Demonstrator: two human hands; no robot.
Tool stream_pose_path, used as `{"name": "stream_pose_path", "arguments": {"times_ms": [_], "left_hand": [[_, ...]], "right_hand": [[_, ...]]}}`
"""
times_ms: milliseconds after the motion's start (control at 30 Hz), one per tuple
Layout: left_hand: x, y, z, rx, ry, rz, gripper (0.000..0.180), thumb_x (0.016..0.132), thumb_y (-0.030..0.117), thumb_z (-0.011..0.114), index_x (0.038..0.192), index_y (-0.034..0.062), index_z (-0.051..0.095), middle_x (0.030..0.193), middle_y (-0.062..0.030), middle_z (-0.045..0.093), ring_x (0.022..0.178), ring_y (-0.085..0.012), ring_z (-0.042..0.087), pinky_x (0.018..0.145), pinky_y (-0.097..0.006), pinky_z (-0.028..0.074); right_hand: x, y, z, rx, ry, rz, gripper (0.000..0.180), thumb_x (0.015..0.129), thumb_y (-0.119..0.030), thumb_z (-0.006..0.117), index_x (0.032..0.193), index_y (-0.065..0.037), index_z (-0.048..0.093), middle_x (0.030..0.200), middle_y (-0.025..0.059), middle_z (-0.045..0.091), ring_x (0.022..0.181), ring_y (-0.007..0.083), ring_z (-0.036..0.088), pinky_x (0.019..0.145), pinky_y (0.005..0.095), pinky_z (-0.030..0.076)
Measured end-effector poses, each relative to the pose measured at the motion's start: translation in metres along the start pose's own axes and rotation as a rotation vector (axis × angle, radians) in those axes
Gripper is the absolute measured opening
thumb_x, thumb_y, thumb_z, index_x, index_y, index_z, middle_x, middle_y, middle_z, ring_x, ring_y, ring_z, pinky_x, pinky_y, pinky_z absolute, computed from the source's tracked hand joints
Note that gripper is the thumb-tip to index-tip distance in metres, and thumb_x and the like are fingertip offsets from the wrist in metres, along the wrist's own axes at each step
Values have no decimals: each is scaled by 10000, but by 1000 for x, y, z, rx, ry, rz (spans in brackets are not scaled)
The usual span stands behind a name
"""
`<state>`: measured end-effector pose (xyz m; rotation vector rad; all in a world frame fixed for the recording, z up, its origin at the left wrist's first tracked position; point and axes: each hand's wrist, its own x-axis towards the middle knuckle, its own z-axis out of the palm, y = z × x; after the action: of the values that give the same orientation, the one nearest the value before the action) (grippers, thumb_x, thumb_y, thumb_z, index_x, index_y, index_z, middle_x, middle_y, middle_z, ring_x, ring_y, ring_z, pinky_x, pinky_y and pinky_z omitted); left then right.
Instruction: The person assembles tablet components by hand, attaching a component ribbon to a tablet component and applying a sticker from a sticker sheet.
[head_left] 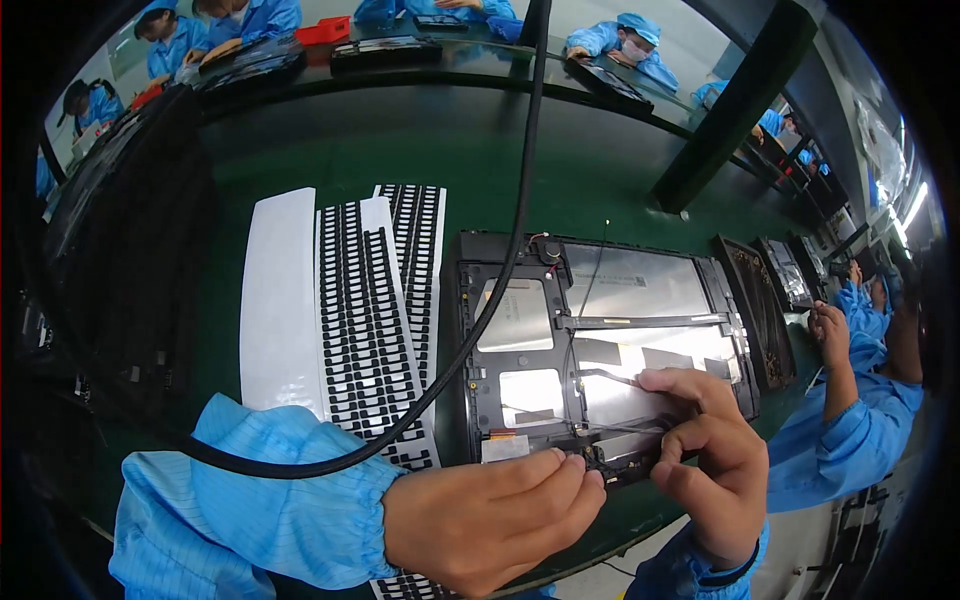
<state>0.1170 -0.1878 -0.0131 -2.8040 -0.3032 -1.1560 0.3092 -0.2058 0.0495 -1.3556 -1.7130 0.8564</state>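
Observation:
A tablet-like device (pixel 520 362) lies opened on the green bench, its black frame, silvery metal plates and thin dark wires exposed. My left hand (pixel 495 515) reaches over its near edge, thumb and fingers pinched together by a small dark part there; what lies between the fingertips is hidden. At the near right of the device is my right hand (pixel 715 450), with fingers curled. A thin dark tool (pixel 610 376), perhaps tweezers, runs from its index finger leftward over the metal plate. Most of that tool is hidden by the fingers.
Left of the device lie white sheets (pixel 280 290) with rows of black stickers (pixel 362 320). A thick black cable (pixel 527 170) loops across in front. Dark stacked trays (pixel 120 250) stand at left, a narrow tray (pixel 755 310) at right. A co-worker's hand (pixel 830 330) is at far right.

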Motion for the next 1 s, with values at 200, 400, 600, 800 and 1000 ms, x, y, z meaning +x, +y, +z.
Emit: {"name": "stream_pose_path", "arguments": {"times_ms": [200, 400, 600, 800, 1000], "left_hand": [[6, 0, -5, 1, -49, -1, 252, 678, 16, 585, 919, -58, 601, 970, -133, 554, 862, -235, 545, 721, -273, 459], [29, 1, -14, 65, -115, 10, 225, 690, 43, 548, 892, -38, 607, 979, -122, 569, 839, -227, 557, 676, -258, 441], [30, 3, -7, 77, -130, 1, 210, 704, 46, 536, 894, -17, 600, 966, -114, 570, 835, -210, 552, 616, -239, 418], [39, 13, 3, 72, 113, -85, 207, 717, 99, 518, 844, -50, 585, 949, -154, 555, 844, -250, 525, 658, -293, 408], [38, -8, -19, 203, -118, 207, 180, 714, 76, 524, 821, -51, 592, 921, -154, 566, 802, -240, 537, 594, -270, 402]], "right_hand": [[1, 5, -7, -122, -43, -69, 79, 549, -30, 529, 580, 11, 469, 1082, 191, 504, 1018, 245, 463, 868, 311, 326], [2, 6, -7, -113, -41, -119, 70, 580, 2, 589, 611, 1, 525, 1048, 170, 525, 980, 275, 472, 842, 337, 357], [-3, 9, -25, -38, -16, -64, 108, 547, 22, 631, 645, 7, 588, 927, 146, 577, 845, 220, 550, 746, 306, 431], [-11, 18, -16, -107, 5, -214, 196, 507, -34, 695, 672, 4, 596, 893, 157, 548, 839, 232, 550, 719, 291, 435], [-10, 22, -12, -191, 48, -280, 204, 483, -36, 699, 672, -19, 622, 773, 96, 538, 722, 183, 527, 615, 260, 426]]}}
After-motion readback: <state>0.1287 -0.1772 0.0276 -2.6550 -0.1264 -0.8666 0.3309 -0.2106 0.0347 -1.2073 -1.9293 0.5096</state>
